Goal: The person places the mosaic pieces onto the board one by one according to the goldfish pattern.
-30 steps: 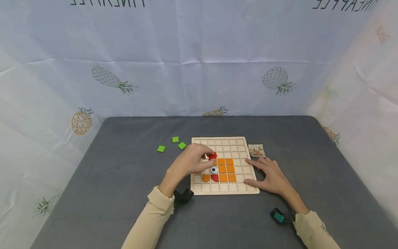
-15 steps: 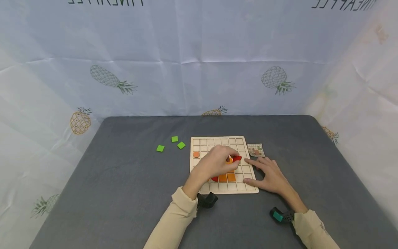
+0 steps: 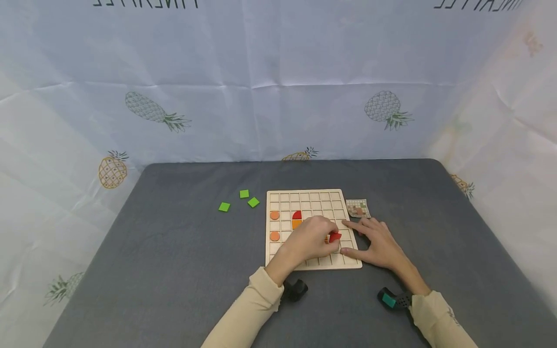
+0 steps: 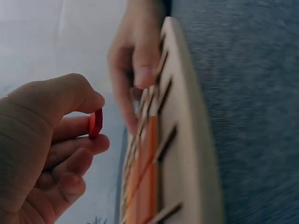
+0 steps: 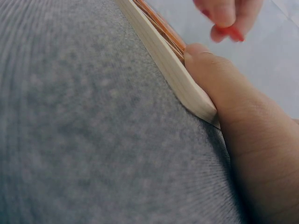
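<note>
In the head view my left hand (image 3: 311,237) pinches a small red tile (image 3: 335,237) between thumb and fingers, above the right part of a wooden grid board (image 3: 313,196). The left wrist view shows this red tile (image 4: 96,123) on edge between thumb and fingertips, apart from the board. My right hand (image 3: 379,245) rests at the board's right edge, thumb and fingers spread and holding nothing. On the board lie a red rounded tile (image 3: 297,215), an orange square tile (image 3: 297,224) and two orange discs (image 3: 274,236). My left hand hides most of the other orange squares.
Three green square tiles (image 3: 244,194) lie on the grey table (image 3: 183,251) left of the board. A small printed pattern card (image 3: 358,208) sits against the board's right side. A pineapple-print cloth (image 3: 278,121) hangs behind the table.
My left hand has travelled right across the board, then nearer to me, carrying the red tile. A red rounded tile and the discs on the left now show uncovered. My right hand stays put.
</note>
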Tool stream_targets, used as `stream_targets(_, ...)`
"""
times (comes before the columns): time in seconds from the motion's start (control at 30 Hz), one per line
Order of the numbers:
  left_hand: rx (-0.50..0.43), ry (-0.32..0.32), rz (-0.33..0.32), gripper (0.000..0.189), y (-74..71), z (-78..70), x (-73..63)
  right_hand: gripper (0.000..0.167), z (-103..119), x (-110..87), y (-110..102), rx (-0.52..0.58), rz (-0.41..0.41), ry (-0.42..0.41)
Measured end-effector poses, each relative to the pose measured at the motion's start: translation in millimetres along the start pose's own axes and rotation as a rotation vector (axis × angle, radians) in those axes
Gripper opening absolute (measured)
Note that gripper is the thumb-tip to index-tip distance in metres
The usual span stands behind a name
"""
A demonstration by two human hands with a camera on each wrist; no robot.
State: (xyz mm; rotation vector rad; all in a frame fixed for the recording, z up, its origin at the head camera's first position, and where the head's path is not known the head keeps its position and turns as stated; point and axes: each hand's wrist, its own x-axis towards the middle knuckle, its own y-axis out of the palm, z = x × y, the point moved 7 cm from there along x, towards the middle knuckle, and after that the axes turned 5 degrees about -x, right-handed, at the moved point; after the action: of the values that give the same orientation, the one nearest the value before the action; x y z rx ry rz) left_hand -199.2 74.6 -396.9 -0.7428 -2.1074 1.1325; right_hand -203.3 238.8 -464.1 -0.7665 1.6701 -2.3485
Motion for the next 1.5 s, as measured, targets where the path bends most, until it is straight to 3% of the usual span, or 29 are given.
stream_targets(0.23,0.109,-0.018,0.02,0.014,12.9,1.2,-2.0,0.075,-2,0.5,2,0.014,0.021,0.011)
stream_targets(0.97,0.197,-0.042,-0.013,0.019,21.5,0.7,-2.2,0.075,0,1.9,0,0.012,0.018,0.015)
stream_targets(1.13,0.213,-0.051,0.014,0.018,22.0,2.0,-2.1,0.075,0,1.7,0,0.012,0.007,0.011)
stream_targets(1.5,0.134,-0.044,0.108,0.014,21.3,8.9,-3.4,0.076,0,1.1,0,0.015,-0.007,0.004)
